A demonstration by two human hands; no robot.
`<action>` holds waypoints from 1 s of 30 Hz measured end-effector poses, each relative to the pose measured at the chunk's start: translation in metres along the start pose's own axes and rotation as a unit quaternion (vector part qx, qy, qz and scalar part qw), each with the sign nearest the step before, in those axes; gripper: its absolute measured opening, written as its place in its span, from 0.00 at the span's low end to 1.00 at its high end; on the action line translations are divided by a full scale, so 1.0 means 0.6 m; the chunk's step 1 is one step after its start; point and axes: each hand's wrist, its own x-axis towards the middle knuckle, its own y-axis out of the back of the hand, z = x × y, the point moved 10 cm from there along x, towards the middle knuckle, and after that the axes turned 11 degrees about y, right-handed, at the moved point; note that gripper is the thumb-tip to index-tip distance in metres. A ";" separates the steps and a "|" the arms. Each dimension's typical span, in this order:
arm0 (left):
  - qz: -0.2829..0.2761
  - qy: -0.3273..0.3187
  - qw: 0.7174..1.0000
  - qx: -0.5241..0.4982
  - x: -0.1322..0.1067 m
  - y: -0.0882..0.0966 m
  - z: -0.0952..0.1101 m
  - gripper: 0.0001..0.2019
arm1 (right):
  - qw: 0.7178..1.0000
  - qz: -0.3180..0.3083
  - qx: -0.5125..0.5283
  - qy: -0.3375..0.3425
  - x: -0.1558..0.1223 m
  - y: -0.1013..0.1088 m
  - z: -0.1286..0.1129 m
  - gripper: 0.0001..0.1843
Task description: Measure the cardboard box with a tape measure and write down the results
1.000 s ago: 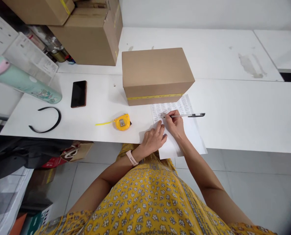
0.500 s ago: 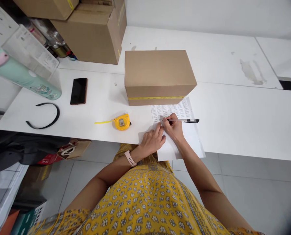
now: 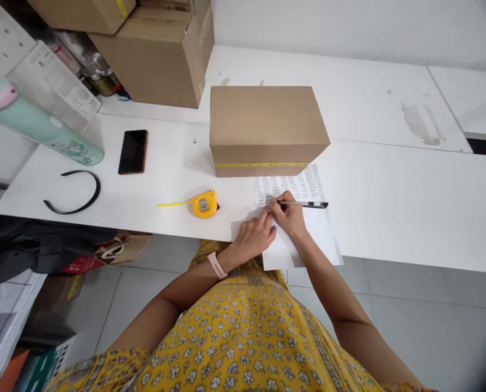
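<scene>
Between its thumb and fingers my right hand (image 3: 290, 218) grips a pen (image 3: 312, 204), its tip end hidden by the fingers over the sheet of paper (image 3: 308, 239). Rows of small writing cover the upper part of that sheet; its lower edge hangs past the table front. My left hand (image 3: 253, 237) lies on the paper's left edge with fingers stretched out, its fingertips close to the right hand. Behind the hands stands a closed cardboard box (image 3: 267, 117) with yellow tape along its side, covering the paper's top end. Left of my hands rests a yellow tape measure (image 3: 204, 204), its blade partly out.
On the white table (image 3: 398, 201) lie a phone (image 3: 133, 152) and a black headband (image 3: 96, 190). A mint green bottle (image 3: 42, 122) stands at the left. Larger cardboard boxes (image 3: 157, 65) are stacked at the back left, before a wall.
The pen has shifted slightly left and its rear end a little down, with the right hand's fingers moving along. My left hand stays almost in place. The whole view has shifted slightly.
</scene>
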 end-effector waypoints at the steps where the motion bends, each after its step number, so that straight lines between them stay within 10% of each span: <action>1: 0.001 0.000 1.000 -0.001 0.000 0.000 0.000 0.24 | 1.000 0.001 -0.002 0.000 0.000 0.000 0.001 0.17; 30: -0.018 0.009 1.000 0.006 -0.002 0.004 -0.002 0.24 | 1.000 0.014 -0.004 -0.001 0.001 0.008 0.004 0.14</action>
